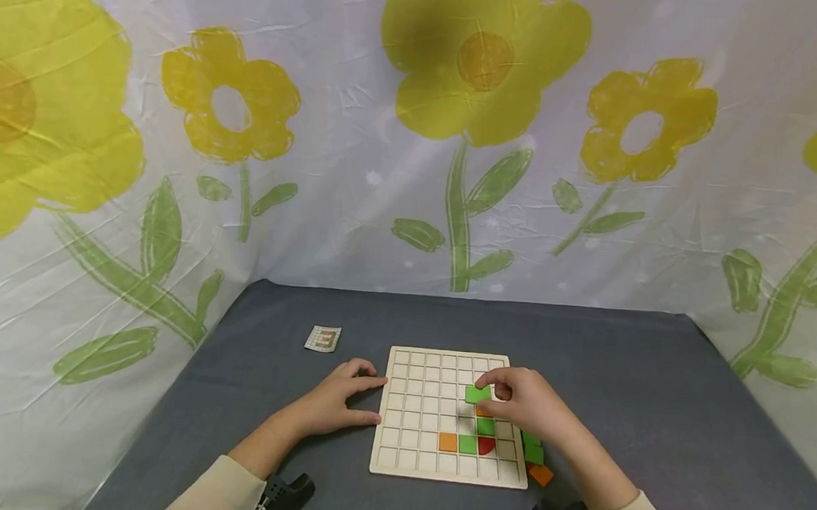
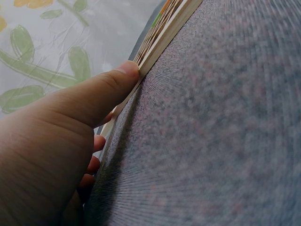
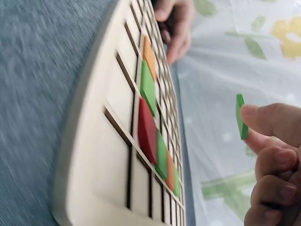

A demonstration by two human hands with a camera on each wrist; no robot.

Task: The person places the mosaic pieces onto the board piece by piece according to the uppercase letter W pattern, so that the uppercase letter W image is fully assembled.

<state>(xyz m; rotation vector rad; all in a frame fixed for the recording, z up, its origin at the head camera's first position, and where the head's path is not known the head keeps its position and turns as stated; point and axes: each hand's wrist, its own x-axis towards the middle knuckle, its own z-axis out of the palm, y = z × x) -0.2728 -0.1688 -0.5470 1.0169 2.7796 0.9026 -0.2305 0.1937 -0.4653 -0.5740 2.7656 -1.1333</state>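
My right hand (image 1: 533, 399) pinches a thin green square tile (image 3: 239, 106) between thumb and forefinger, held above the right part of a wooden grid board (image 1: 396, 461). On the board lie an orange tile (image 1: 448, 442), a green tile (image 1: 467, 444) and a red tile (image 1: 486, 445) with a curved edge, side by side in one row. Another green tile (image 1: 485, 427) sits behind the red one, followed by an orange tile (image 3: 170, 170) and a further green one. My left hand (image 1: 332, 398) touches the board's left edge with thumb and forefinger extended.
Loose green tiles (image 1: 533, 450) and an orange tile (image 1: 541, 474) lie against the board's right edge, beneath the right forearm. A small card (image 1: 322, 339) with a coloured grid pattern lies at the back left. Dark grey cloth (image 1: 627, 362) covers the table; a flowered curtain (image 1: 341, 204) hangs behind.
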